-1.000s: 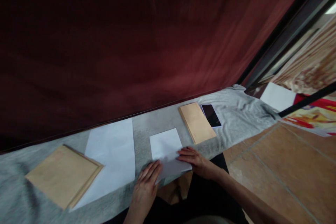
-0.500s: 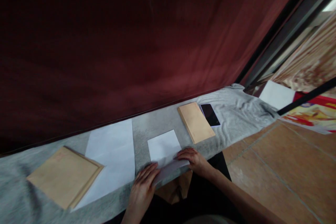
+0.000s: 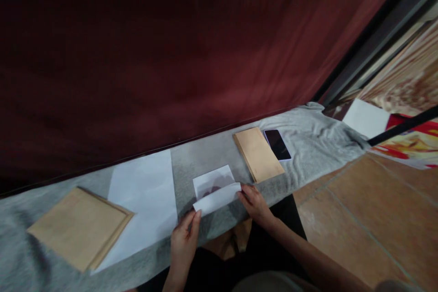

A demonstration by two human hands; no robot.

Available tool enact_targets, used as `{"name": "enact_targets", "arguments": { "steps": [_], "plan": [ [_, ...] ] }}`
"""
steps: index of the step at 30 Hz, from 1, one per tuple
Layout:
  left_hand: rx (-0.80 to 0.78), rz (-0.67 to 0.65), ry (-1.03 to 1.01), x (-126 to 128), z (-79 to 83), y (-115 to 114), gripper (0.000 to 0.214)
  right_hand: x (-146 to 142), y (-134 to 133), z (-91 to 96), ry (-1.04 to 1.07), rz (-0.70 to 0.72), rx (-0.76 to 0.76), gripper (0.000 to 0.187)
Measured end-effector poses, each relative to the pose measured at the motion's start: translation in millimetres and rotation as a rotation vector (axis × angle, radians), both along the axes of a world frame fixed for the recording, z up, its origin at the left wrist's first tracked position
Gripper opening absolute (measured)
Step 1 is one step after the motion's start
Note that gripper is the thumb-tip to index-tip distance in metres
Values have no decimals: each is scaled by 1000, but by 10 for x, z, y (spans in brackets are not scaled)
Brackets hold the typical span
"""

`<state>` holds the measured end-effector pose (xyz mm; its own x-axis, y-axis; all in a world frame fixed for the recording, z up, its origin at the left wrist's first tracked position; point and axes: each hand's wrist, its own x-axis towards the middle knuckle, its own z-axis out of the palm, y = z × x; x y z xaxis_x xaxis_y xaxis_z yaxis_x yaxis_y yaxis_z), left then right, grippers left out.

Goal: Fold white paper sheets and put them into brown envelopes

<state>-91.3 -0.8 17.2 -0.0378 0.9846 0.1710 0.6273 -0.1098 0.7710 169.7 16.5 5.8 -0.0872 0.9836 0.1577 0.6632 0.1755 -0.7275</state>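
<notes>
Between my two hands is a white sheet of paper (image 3: 216, 199), its near part folded up over its far part, which lies on the grey cloth (image 3: 201, 150). My left hand (image 3: 185, 235) pinches the left end of the fold between thumb and fingers. At the right end, my right hand (image 3: 252, 201) grips the paper the same way. A stack of brown envelopes (image 3: 257, 154) lies beyond my right hand, and a dark-screened phone (image 3: 278, 144) rests against its far side. Left of my left hand lie larger white sheets (image 3: 145, 196).
Another stack of brown envelopes (image 3: 78, 228) overlaps the white sheets at the far left. A dark red panel (image 3: 205, 77) rises behind the narrow cloth-covered surface. To the right are a tiled floor (image 3: 362, 210), a dark bar (image 3: 404, 125) and a red-and-yellow printed sheet (image 3: 414, 143).
The folded near part of the paper has been lifted and moved away from my body. My fingers have shifted from lying along the edge to pinching its two ends.
</notes>
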Motion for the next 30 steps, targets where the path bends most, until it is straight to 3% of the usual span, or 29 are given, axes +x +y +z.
{"name": "enact_targets", "arguments": {
  "steps": [7, 15, 23, 30],
  "plan": [
    [34, 163, 41, 198, 4, -7, 41, -129, 69, 8, -60, -115, -46, 24],
    [31, 211, 310, 289, 16, 169, 34, -239, 167, 55, -314, -142, -18, 30],
    [-114, 289, 559, 368, 63, 279, 28, -278, 248, 69, -482, -155, 107, 36],
    [-250, 309, 677, 411, 120, 354, 31, -288, 291, 52, -522, -166, 122, 37]
  ]
}}
